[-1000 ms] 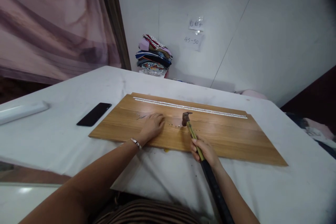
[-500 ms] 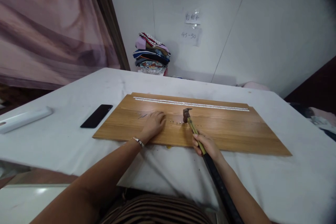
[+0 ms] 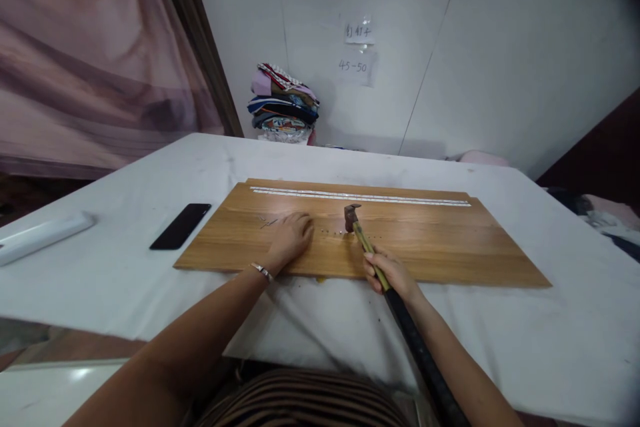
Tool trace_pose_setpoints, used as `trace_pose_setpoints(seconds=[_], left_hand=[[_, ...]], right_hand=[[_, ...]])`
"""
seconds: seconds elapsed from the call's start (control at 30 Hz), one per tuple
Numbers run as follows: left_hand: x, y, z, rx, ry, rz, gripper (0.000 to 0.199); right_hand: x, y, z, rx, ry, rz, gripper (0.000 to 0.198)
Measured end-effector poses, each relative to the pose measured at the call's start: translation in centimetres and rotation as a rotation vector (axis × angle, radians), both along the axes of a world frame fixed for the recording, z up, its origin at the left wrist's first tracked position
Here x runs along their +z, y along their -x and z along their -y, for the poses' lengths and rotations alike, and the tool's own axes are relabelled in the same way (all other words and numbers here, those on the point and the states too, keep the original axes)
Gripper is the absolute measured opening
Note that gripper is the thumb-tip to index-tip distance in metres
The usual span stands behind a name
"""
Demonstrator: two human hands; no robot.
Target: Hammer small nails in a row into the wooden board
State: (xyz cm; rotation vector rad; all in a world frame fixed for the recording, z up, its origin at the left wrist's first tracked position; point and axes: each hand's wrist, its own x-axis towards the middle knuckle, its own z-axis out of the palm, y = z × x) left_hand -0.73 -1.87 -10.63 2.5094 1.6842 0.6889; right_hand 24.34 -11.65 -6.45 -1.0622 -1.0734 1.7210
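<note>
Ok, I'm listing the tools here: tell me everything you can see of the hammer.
The hammer has a dark brown, rusty-looking metal head with a thin claw-like part pointing right in the picture. Its handle is yellow-green near the head, with a long black grip below, cut off by the bottom edge. The right hand grips the yellow-green part. The head is over the wood-look board, beside small nail heads; whether it touches them I cannot tell.

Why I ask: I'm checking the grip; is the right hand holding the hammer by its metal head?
No, the right hand grips the hammer by its handle, leaving the metal head free.
</note>
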Motion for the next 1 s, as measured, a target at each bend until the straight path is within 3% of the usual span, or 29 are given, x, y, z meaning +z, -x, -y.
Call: trace_pose_setpoints(seconds=[1.0], left_hand=[[0.28, -0.05, -0.02, 0.002, 0.016, -0.012, 0.027]], right_hand=[[-0.13, 0.18, 0.04, 0.013, -0.022, 0.028, 0.029]])
